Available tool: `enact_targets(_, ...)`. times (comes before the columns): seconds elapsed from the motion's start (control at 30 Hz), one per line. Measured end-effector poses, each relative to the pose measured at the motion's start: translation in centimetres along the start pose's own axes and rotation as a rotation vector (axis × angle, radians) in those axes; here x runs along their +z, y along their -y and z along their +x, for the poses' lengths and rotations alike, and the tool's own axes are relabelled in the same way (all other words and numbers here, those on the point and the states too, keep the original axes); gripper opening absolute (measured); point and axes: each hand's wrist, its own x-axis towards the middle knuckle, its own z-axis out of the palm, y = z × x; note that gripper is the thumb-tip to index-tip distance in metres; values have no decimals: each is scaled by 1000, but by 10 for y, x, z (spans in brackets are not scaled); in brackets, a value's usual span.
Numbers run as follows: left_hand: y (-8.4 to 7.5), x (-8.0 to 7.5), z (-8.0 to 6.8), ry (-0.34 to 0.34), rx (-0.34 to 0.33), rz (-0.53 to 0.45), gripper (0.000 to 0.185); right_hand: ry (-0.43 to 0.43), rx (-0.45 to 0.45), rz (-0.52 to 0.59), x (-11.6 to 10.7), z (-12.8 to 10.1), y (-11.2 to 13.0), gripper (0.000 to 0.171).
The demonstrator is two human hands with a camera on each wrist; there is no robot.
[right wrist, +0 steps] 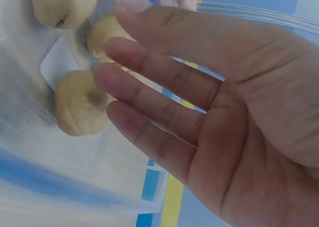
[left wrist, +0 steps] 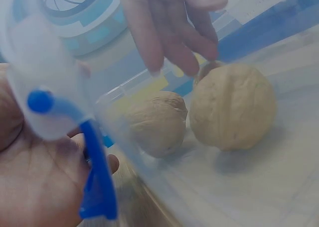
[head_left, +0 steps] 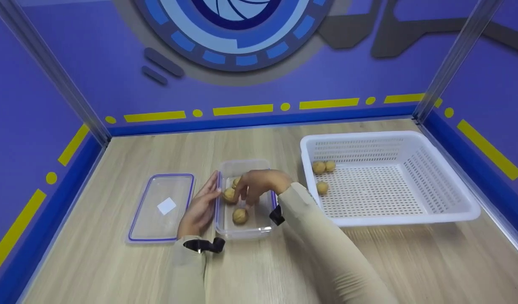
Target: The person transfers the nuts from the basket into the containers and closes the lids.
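Three walnuts lie in a clear plastic container (head_left: 246,232); one walnut (head_left: 240,216) sits nearer the front, and another walnut (left wrist: 233,106) shows large in the left wrist view. My right hand (head_left: 259,185) reaches over the container with bent, spread fingers and nothing between them. In the right wrist view its fingertips are close to a walnut (right wrist: 82,103). Along the container's left wall, my left hand (head_left: 200,209) rests with extended fingers, thumb by the rim. A blue-edged side flap (left wrist: 97,172) of the container stands before the left palm.
A clear lid (head_left: 151,219) with a blue seal and a white square label lies left of the container. To the right stands a white perforated basket (head_left: 394,220) with three walnuts (head_left: 322,188) along its left side. Blue panels (head_left: 259,93) enclose the table's back and sides.
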Motion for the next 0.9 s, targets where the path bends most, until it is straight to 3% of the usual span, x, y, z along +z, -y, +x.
enact_targets(0.27, 1, 1, 0, -15, -8, -25, 66, -8, -94, 3, -6, -6, -4, 42)
enact_targets(0.67, 0, 1, 0, -8, -3, -30, 67, -116, -76, 67, -22, -28, -14, 47)
enact_targets(0.9, 0, 1, -1, -9, -3, -33, 67, -192, -135, 32, -34, -43, -25, 45)
